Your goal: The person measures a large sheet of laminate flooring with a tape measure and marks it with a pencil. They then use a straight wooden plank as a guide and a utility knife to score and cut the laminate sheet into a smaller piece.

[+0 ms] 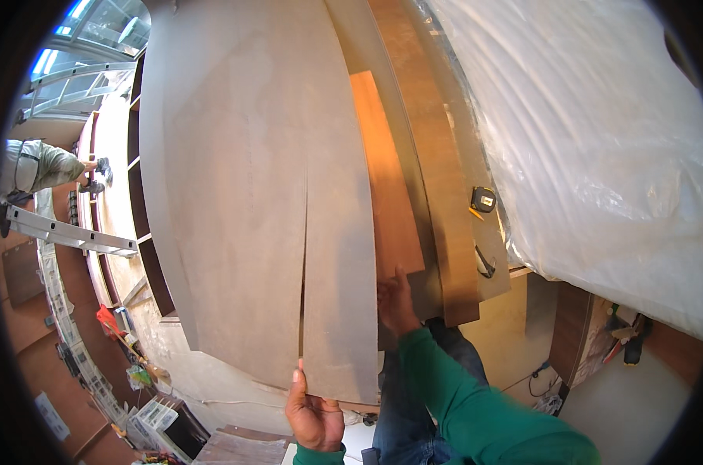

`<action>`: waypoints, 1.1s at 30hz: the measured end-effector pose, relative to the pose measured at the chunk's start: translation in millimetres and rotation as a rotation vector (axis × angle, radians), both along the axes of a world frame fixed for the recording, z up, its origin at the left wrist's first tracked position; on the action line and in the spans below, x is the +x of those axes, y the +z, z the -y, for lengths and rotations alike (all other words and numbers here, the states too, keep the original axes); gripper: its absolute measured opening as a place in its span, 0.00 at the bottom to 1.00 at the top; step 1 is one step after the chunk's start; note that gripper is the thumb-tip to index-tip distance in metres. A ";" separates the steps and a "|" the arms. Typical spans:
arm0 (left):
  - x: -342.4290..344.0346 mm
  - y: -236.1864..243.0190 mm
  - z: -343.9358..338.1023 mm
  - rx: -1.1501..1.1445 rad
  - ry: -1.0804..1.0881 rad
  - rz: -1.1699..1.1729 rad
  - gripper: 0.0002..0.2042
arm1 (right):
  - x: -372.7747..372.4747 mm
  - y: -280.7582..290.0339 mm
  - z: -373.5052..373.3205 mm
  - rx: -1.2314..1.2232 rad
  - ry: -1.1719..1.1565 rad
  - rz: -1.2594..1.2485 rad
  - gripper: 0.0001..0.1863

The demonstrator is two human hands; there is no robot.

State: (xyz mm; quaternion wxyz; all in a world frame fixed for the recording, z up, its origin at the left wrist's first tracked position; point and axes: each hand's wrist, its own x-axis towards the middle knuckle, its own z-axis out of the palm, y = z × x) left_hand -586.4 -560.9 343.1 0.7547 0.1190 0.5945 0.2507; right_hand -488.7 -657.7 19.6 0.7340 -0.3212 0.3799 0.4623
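Observation:
A large grey-brown sheet [235, 194] with a narrow slit running up from its lower edge covers the centre. My left hand [314, 411] grips that lower edge at the slit, thumb on top. To the right, an orange wooden board [384, 178] shows beside the sheet. My right hand [398, 306] holds this board at its lower end, some fingers partly hidden in shadow. Further right lie brown boards [437, 155], with a black tape measure [483, 199], a yellow pencil [475, 213] and a small dark tool [487, 266].
Plastic-covered stacked material [592, 132] fills the right side. At left, a person [41, 165] is on a pale surface near aluminium ladders [72, 231] and a dark-compartmented wooden frame [150, 279]. An appliance-like box [169, 426] sits low left; tools [630, 341] hang at lower right.

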 end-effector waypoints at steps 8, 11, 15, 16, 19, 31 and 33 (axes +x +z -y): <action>-13.1 -14.4 9.6 -0.064 -0.073 -0.012 0.20 | 94.1 -46.2 -15.4 0.039 0.201 0.121 0.71; -23.4 -17.3 12.7 -0.061 -0.061 -0.059 0.19 | 101.7 -10.0 -32.0 -0.066 0.288 0.104 0.73; -23.2 -29.0 18.0 -0.100 -0.037 -0.107 0.19 | 132.5 30.3 -38.7 0.046 0.297 0.152 0.72; -22.9 -31.7 18.8 -0.100 -0.011 -0.114 0.18 | 140.3 47.5 -49.1 0.043 0.272 0.130 0.71; -15.5 -39.7 21.5 -0.106 0.027 -0.111 0.17 | 158.6 62.6 -65.6 0.032 0.224 0.124 0.64; -12.3 -20.4 5.3 -0.067 0.040 -0.128 0.17 | 197.2 26.9 -48.9 -1.192 0.990 1.546 0.42; -18.9 -25.6 6.2 -0.076 0.000 -0.101 0.18 | 185.5 9.8 -58.8 -1.268 1.050 1.770 0.47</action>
